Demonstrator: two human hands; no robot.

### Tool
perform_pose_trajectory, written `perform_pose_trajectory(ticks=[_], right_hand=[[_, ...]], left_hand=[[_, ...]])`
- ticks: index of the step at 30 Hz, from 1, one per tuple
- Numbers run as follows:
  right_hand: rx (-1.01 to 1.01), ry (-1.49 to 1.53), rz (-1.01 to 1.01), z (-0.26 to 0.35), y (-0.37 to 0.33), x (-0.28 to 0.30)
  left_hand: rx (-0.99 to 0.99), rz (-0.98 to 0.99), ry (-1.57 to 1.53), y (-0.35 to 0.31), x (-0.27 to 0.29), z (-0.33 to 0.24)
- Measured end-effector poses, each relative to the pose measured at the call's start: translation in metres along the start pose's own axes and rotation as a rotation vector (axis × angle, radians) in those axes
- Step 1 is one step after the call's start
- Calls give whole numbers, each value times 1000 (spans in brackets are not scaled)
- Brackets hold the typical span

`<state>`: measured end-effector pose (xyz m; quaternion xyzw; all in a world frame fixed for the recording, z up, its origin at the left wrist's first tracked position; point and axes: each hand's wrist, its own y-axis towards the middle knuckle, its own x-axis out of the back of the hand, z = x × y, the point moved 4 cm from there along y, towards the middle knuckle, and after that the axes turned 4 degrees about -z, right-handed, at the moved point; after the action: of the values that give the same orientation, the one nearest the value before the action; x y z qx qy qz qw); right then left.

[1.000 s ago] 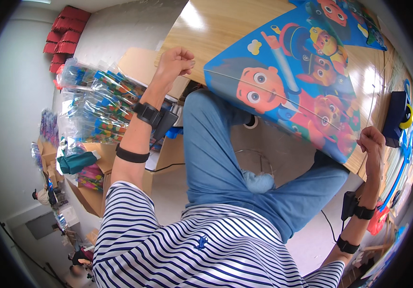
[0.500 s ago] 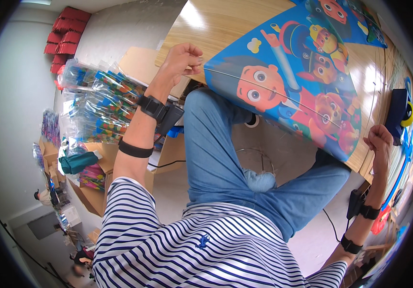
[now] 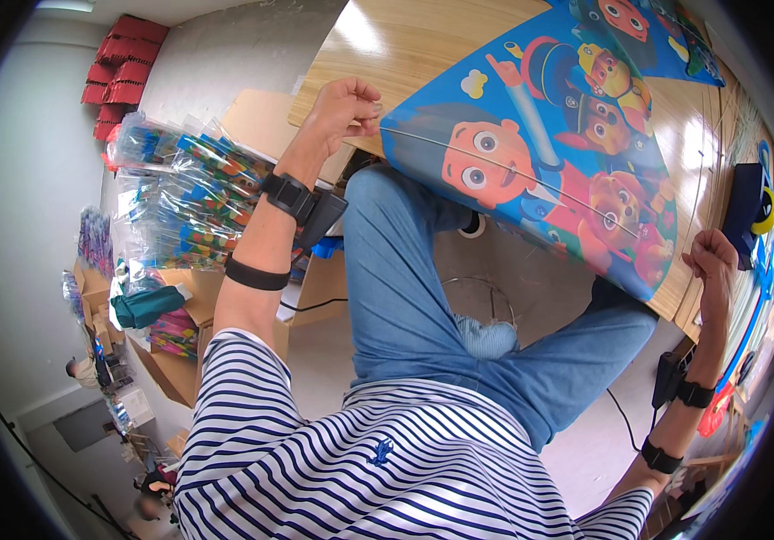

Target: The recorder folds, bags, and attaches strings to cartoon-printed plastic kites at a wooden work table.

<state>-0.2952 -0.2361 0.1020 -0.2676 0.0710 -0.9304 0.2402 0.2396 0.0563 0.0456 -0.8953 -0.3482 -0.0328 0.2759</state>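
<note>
A large pointed sheet of blue printed material (image 3: 486, 90) with cartoon figures, kite-like in shape, lies on the table and hangs over its near edge. Across it runs a thin rod (image 3: 504, 166), slanting down from left to right. My left hand (image 3: 342, 112) is closed in a pinch at the rod's left end, just beside the sheet's corner. Beyond the sheet's right edge, my right hand (image 3: 711, 261) is closed with its fingers curled in. The rod's line points toward this hand, but I cannot make out what is between its fingers.
The wooden table (image 3: 396, 58) carries a second printed sheet (image 3: 666, 49) at the far right. A dark blue holder with a yellow roll (image 3: 763, 211) stands beyond my right hand. Left are stacked clear-bagged packages (image 3: 184, 198), cardboard boxes (image 3: 171, 364) and red stacks (image 3: 126, 76).
My right hand has shifted very slightly upward in the picture. My left hand, the rod and the sheet stay nearly where they were.
</note>
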Motion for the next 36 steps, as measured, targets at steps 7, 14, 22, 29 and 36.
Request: perform_pose_trajectory(ticks=[7, 14, 22, 29, 36], right_hand=[[-12, 14, 3, -1, 2, 0], [-23, 18, 8, -2, 1, 0], [-16, 9, 11, -1, 1, -1], [-7, 11, 9, 0, 0, 0], [-12, 48, -59, 7, -7, -7]], left_hand=[[-4, 5, -15, 5, -1, 0], [-3, -8, -9, 5, -1, -2], [-6, -13, -27, 6, 2, 1], [-20, -7, -31, 6, 1, -1], [-119, -91, 68, -6, 14, -3]])
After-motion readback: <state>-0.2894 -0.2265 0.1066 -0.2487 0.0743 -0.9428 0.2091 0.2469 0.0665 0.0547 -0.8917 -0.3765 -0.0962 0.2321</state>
